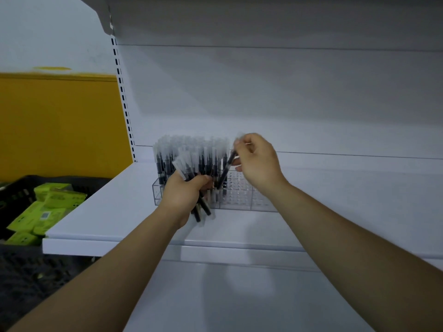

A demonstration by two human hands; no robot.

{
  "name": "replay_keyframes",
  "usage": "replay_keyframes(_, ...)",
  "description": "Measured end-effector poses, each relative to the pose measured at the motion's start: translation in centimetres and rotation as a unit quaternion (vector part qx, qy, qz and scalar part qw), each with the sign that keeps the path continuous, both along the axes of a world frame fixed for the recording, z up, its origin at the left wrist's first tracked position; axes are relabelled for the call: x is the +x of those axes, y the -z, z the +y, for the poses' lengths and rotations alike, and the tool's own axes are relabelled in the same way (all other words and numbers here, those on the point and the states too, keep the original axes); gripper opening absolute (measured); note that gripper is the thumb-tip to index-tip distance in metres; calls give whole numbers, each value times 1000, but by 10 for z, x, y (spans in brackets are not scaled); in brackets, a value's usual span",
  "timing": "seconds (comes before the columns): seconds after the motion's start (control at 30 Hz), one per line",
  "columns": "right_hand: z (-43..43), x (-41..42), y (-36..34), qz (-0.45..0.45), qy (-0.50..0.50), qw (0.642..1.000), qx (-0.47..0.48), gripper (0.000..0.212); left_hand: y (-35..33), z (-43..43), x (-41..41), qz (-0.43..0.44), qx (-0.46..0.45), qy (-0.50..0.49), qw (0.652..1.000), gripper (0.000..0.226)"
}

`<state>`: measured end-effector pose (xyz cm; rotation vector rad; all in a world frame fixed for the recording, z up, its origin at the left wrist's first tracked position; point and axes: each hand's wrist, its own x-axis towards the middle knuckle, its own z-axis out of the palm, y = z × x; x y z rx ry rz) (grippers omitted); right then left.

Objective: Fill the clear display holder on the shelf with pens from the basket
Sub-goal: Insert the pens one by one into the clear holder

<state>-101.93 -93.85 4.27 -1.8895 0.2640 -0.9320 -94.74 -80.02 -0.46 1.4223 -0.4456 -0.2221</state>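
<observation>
A clear display holder stands on the white shelf. Its left part is packed with upright black pens with frosted caps; its right part shows bare holes. My left hand grips a bundle of pens in front of the holder's left half. My right hand pinches a single pen by its cap end, tilted, with its lower tip down at the holder beside the filled rows.
A black basket at the lower left holds several green boxes. A yellow wall panel rises behind it. Another shelf board hangs overhead, and a slotted upright runs down the left side.
</observation>
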Motion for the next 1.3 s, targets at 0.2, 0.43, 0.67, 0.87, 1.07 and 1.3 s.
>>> replay_keyframes(0.2, -10, 1, -4, -26, 47, 999, -2, 12, -1, 3, 1, 3, 28, -5, 1000, 3)
replay_keyframes(0.43, -10, 7, -7, -15, 47, 999, -14, 7, -5, 2, -5, 35, 27, 27, 999, 8)
replay_keyframes(0.67, -7, 8, -8, 4, 49, 996, -69, 10, -7, 2, -7, 37, 6, 19, 999, 16)
replay_keyframes(0.87, -1, 12, 11, 70, 40, 990, -113, 17, -9, 2, -10, 34, -6, 12, 999, 18)
replay_keyframes(1.07, 1, 17, 11, 107, 28, 984, -138, 15, -8, 3, -11, 30, -4, 13, 999, 15)
replay_keyframes(1.3, -2, 15, 22, 141, 31, 979, -146, 20, -5, 5, -12, 6, -3, 22, 1000, 14)
